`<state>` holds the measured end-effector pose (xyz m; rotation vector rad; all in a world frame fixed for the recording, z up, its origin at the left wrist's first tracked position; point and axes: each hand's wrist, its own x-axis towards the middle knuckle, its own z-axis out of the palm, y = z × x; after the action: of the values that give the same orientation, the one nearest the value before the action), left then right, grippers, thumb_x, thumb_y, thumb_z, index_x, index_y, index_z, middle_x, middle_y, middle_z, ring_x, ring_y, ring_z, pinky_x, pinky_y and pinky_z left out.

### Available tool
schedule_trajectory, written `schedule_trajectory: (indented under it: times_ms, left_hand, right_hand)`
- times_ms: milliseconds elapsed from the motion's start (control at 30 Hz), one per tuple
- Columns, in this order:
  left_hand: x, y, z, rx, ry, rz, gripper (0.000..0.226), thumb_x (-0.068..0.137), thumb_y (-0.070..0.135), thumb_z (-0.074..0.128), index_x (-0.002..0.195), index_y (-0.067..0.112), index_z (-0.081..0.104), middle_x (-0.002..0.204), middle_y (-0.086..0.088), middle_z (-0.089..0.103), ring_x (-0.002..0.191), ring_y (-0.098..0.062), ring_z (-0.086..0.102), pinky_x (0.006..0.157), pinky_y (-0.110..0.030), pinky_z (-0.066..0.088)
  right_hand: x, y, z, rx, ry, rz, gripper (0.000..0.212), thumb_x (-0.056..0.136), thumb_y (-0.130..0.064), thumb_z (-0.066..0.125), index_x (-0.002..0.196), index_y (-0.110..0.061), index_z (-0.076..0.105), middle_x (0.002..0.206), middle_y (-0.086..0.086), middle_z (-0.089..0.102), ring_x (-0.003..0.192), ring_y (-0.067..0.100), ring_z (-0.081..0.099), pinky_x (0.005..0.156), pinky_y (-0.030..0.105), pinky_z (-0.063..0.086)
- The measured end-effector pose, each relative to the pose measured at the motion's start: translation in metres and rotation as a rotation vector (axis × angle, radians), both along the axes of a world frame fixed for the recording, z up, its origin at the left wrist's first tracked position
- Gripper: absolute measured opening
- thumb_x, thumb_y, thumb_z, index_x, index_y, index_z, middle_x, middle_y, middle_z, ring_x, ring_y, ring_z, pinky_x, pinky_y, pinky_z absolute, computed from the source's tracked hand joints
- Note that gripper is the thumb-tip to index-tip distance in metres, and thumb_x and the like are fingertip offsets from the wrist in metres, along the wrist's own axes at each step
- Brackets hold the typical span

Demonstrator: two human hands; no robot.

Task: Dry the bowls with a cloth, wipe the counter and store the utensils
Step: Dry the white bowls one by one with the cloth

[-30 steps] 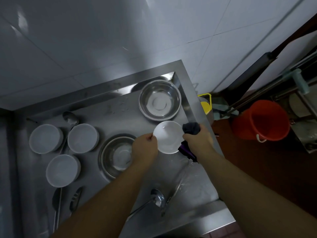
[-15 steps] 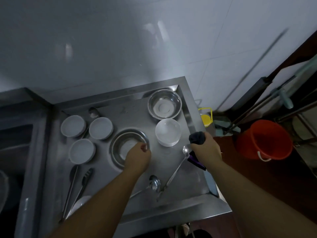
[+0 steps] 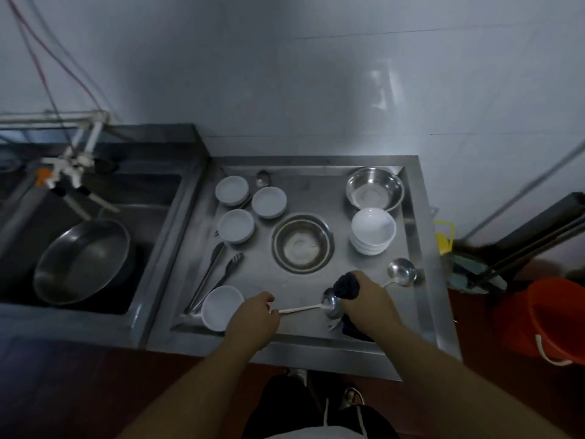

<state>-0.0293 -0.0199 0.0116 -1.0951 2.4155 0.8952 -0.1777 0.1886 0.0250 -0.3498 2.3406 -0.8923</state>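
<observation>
Your left hand [image 3: 253, 318] pinches the handle end of a steel ladle [image 3: 329, 302], which lies roughly level over the front of the worktop [image 3: 316, 339], bowl end pointing right. Your right hand [image 3: 368, 299] is curled round a dark cloth [image 3: 346, 285], bunched up and pressed against the ladle's bowl; a purple fold of it hangs below the wrist. A second ladle [image 3: 401, 271] rests on the worktop just right of that hand, cup up. Behind it, a stack of white bowls [image 3: 373, 231] stands near the right rim, with a steel bowl [image 3: 375, 188] in the back right corner. Another steel bowl [image 3: 302, 243] sits mid-worktop. Three white bowls lie upside down at back left [image 3: 232, 190] [image 3: 269, 201] [image 3: 236, 224], a spoon [image 3: 262, 178] beside them. One more white bowl [image 3: 221, 307] sits at the front left edge, just beside your left hand, touching a pair of tongs [image 3: 218, 280]. Left of the worktop, a sink [image 3: 152, 198] holds a large steel basin [image 3: 84, 259]. An orange bucket [image 3: 550, 318] stands on the floor at right.
</observation>
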Motion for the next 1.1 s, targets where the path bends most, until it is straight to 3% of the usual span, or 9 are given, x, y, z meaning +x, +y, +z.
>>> schedule_trajectory:
  times_ms: [67, 167, 267, 400, 533, 700, 833, 933, 1100]
  left_hand:
    - [0.019, -0.016, -0.005, 0.01, -0.011, 0.026, 0.043, 0.102, 0.03, 0.054, 0.144, 0.022, 0.059, 0.122, -0.003, 0.07, 0.092, -0.021, 0.064, 0.078, -0.032, 0.053]
    - [0.04, -0.046, -0.013, 0.021, -0.039, 0.068, 0.043, 0.104, 0.034, 0.055, 0.145, 0.021, 0.058, 0.129, -0.006, 0.07, 0.107, -0.026, 0.066, 0.09, -0.037, 0.055]
    - [0.058, -0.081, -0.027, 0.037, -0.079, 0.082, 0.047, 0.103, 0.033, 0.057, 0.147, 0.019, 0.055, 0.14, -0.009, 0.064, 0.118, -0.029, 0.064, 0.095, -0.037, 0.053]
    - [0.071, -0.129, -0.051, 0.09, -0.132, 0.123, 0.05, 0.101, 0.029, 0.056, 0.149, 0.019, 0.052, 0.145, -0.01, 0.06, 0.123, -0.03, 0.061, 0.097, -0.036, 0.051]
    - [0.073, -0.165, -0.074, 0.147, -0.143, 0.142, 0.052, 0.1, 0.023, 0.058, 0.15, 0.011, 0.05, 0.144, -0.014, 0.059, 0.123, -0.031, 0.061, 0.09, -0.031, 0.049]
    - [0.07, -0.186, -0.09, 0.159, -0.144, 0.222, 0.033, 0.092, 0.013, 0.061, 0.123, 0.005, 0.059, 0.122, -0.016, 0.063, 0.097, -0.031, 0.063, 0.071, -0.035, 0.05]
    - [0.068, -0.192, -0.103, 0.217, -0.186, 0.197, 0.038, 0.094, 0.015, 0.061, 0.13, 0.005, 0.057, 0.124, -0.016, 0.066, 0.104, -0.033, 0.063, 0.076, -0.033, 0.045]
    - [0.067, -0.195, -0.11, 0.261, -0.177, 0.226, 0.037, 0.094, 0.01, 0.06, 0.131, 0.006, 0.058, 0.126, -0.017, 0.067, 0.112, -0.036, 0.065, 0.082, -0.037, 0.051]
    - [0.061, -0.201, -0.106, 0.346, -0.177, 0.247, 0.038, 0.093, 0.006, 0.06, 0.13, 0.005, 0.066, 0.119, -0.016, 0.071, 0.105, -0.034, 0.067, 0.086, -0.04, 0.059]
  right_hand:
    - [0.015, -0.02, -0.002, 0.007, 0.013, 0.073, 0.029, 0.086, -0.011, 0.067, 0.114, -0.013, 0.062, 0.096, 0.008, 0.067, 0.085, 0.025, 0.061, 0.069, 0.037, 0.047]
    - [0.035, -0.052, -0.008, 0.027, 0.025, 0.149, 0.029, 0.088, -0.009, 0.066, 0.117, -0.007, 0.061, 0.101, 0.016, 0.07, 0.091, 0.03, 0.064, 0.075, 0.04, 0.049]
    - [0.049, -0.088, -0.02, 0.063, 0.012, 0.195, 0.028, 0.09, -0.015, 0.066, 0.117, -0.013, 0.059, 0.099, 0.009, 0.069, 0.087, 0.026, 0.062, 0.073, 0.038, 0.051]
    - [0.067, -0.134, -0.039, 0.11, -0.026, 0.171, 0.036, 0.087, -0.017, 0.069, 0.121, -0.018, 0.058, 0.095, 0.001, 0.061, 0.079, 0.016, 0.054, 0.057, 0.02, 0.038]
    - [0.084, -0.172, -0.055, 0.116, -0.054, 0.092, 0.038, 0.086, -0.016, 0.071, 0.122, -0.018, 0.06, 0.095, -0.001, 0.06, 0.075, 0.009, 0.051, 0.055, 0.01, 0.031]
    - [0.097, -0.196, -0.067, 0.132, -0.082, 0.008, 0.035, 0.085, -0.016, 0.071, 0.116, -0.024, 0.057, 0.092, -0.004, 0.059, 0.074, -0.001, 0.05, 0.057, 0.016, 0.033]
    - [0.106, -0.203, -0.074, 0.137, -0.126, -0.072, 0.039, 0.082, -0.017, 0.071, 0.114, -0.03, 0.053, 0.088, -0.015, 0.057, 0.076, -0.001, 0.053, 0.058, 0.016, 0.034]
    - [0.111, -0.206, -0.078, 0.096, -0.189, -0.178, 0.045, 0.083, -0.024, 0.074, 0.12, -0.034, 0.052, 0.095, -0.013, 0.063, 0.084, 0.007, 0.06, 0.063, 0.019, 0.042]
    - [0.112, -0.213, -0.07, -0.065, -0.332, -0.416, 0.047, 0.074, -0.042, 0.084, 0.114, -0.037, 0.061, 0.105, -0.008, 0.071, 0.095, 0.014, 0.07, 0.082, 0.038, 0.061]
